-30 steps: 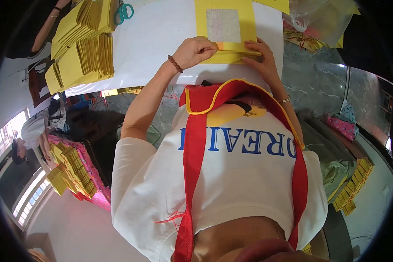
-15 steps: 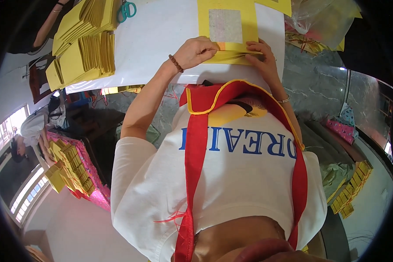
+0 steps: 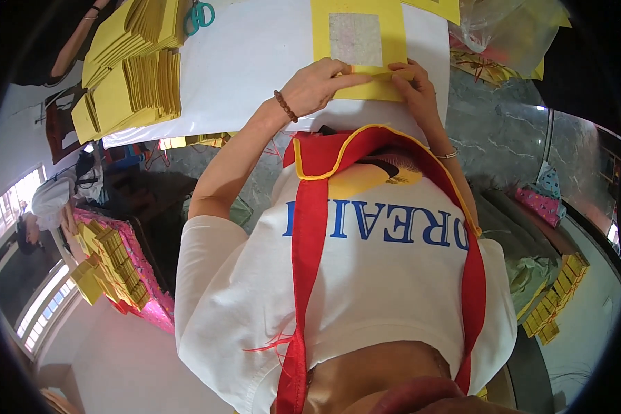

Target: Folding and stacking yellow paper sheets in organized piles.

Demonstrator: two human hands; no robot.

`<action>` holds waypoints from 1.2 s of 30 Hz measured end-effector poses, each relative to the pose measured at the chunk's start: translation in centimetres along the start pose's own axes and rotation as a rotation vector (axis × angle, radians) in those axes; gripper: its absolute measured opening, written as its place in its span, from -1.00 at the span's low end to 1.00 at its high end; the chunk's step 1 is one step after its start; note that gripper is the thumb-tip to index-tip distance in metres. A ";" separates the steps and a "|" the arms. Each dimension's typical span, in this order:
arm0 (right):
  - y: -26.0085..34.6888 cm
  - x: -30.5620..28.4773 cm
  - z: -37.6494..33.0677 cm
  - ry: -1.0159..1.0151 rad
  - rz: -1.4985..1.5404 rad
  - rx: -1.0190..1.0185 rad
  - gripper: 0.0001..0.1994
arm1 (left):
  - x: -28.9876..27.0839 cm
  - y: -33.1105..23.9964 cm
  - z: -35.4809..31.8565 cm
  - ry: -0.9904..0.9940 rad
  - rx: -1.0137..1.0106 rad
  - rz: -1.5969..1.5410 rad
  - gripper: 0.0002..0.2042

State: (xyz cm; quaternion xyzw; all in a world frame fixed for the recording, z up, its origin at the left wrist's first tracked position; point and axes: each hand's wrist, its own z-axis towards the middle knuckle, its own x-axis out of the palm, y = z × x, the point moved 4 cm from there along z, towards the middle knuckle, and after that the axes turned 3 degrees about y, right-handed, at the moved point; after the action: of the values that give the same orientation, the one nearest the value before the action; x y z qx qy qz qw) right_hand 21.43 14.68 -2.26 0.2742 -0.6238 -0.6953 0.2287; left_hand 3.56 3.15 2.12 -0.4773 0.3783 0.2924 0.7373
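Note:
A yellow paper sheet [image 3: 386, 27] with a silvery square in its middle lies on the white table [image 3: 255, 62]. My left hand [image 3: 317, 86] presses its fingers along the folded near edge of the sheet. My right hand [image 3: 414, 86] pinches the same folded edge from the right. A bead bracelet sits on my left wrist and a thin one on my right. Below the hands I see my white shirt and a red apron with yellow trim.
Stacks of folded yellow papers [image 3: 127, 69] fill the table's left part, with teal-handled scissors [image 3: 199, 15] beside them. A clear plastic bag with yellow sheets [image 3: 510, 34] lies at the right. More yellow stacks sit on a pink basket [image 3: 110, 276] and at the lower right [image 3: 559, 297].
Both hands stay on the folded edge; the fingers have shifted slightly along the crease. The sheet itself has hardly moved.

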 end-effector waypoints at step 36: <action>-2.1 -0.7 0.7 0.084 0.066 -0.026 -0.77 | -2.0 3.1 -1.6 -0.199 -0.055 0.100 -0.53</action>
State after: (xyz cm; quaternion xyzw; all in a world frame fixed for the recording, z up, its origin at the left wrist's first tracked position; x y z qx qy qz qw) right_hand 21.55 15.96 -4.27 0.2795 -0.6133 -0.6833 0.2809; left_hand -0.44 2.70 1.89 -0.4465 0.3182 0.3850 0.7424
